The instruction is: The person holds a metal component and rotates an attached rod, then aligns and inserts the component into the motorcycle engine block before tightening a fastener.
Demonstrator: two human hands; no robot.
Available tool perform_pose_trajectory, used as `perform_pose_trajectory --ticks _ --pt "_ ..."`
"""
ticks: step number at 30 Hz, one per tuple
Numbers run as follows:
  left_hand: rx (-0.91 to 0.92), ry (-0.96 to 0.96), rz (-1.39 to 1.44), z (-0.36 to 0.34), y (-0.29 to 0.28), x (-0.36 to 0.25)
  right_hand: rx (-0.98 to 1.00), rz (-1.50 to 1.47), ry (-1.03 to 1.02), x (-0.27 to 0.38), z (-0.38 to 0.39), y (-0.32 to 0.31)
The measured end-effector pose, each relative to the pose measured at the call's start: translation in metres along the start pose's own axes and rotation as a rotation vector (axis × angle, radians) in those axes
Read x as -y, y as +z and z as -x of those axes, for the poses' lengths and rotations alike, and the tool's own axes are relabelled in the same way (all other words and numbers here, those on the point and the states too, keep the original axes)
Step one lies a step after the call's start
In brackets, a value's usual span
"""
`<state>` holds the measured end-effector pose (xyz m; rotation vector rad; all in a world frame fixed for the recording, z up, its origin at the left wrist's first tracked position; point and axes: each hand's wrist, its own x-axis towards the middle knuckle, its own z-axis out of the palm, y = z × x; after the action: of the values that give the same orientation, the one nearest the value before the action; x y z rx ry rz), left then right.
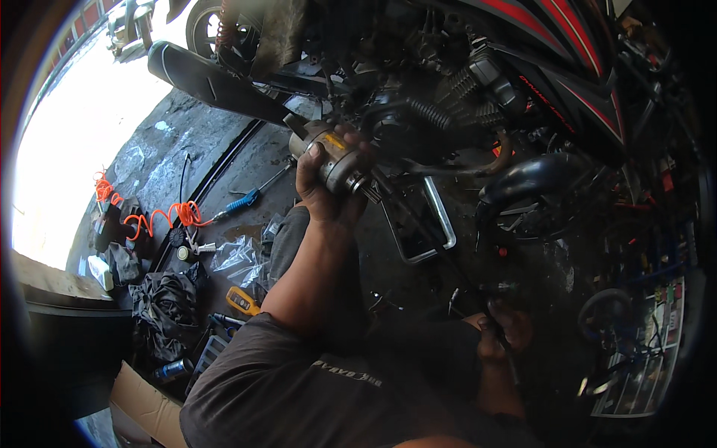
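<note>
Workshop floor [153, 145], dark and stained, with daylight at far left. The left hand [325, 190], curled firmly around a cylindrical metal part [317, 153], holds it mid-scene, before the motorcycle [485, 78] at far right; the right hand [504, 328], nearer, wraps a long dark rod or hose [422, 228]. Left: orange coiled air hose [190, 213], yellow multimeter [241, 300]; near left: cardboard box [149, 409].

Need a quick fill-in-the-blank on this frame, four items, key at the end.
1. The cylindrical metal part is in the person's ____ hand.
2. The long dark rod runs down to the person's ____ hand.
3. The coiled hose on the floor is coloured ____.
4. The brown flap at lower left is made of ____.

Missing words: left; right; orange; cardboard.
</note>
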<state>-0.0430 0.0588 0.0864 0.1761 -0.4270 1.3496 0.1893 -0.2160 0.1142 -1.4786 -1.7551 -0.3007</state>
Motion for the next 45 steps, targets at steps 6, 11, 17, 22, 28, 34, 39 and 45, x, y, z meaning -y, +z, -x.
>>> perform_pose_trajectory --ticks 6,11,17,22,28,34,39,45 --pt "0.009 0.025 -0.05 0.002 0.008 0.003 0.07 0.076 -0.09 0.0 -0.003 -0.006" --pt "-0.112 0.07 -0.21 0.004 0.007 0.004 0.045 0.236 -0.253 -0.001 -0.017 -0.003" --pt "-0.158 0.072 -0.325 0.004 0.009 0.002 0.033 0.54 -0.648 -0.024 -0.025 -0.013" --pt "-0.108 0.059 -0.32 0.005 0.009 0.002 0.026 0.366 -0.499 -0.025 -0.036 -0.01" --pt "0.015 0.058 -0.257 0.004 0.003 0.001 0.001 0.262 -0.373 -0.019 -0.027 -0.003" --pt "0.06 0.043 -0.146 0.005 0.001 0.0 0.003 0.241 -0.345 -0.017 -0.02 -0.001" --pt "0.097 0.066 -0.142 0.007 0.007 0.002 0.01 0.18 -0.271 -0.014 -0.018 0.002" --pt "0.025 0.091 -0.313 0.003 0.005 0.004 0.068 -0.036 -0.087 -0.012 -0.028 0.004"
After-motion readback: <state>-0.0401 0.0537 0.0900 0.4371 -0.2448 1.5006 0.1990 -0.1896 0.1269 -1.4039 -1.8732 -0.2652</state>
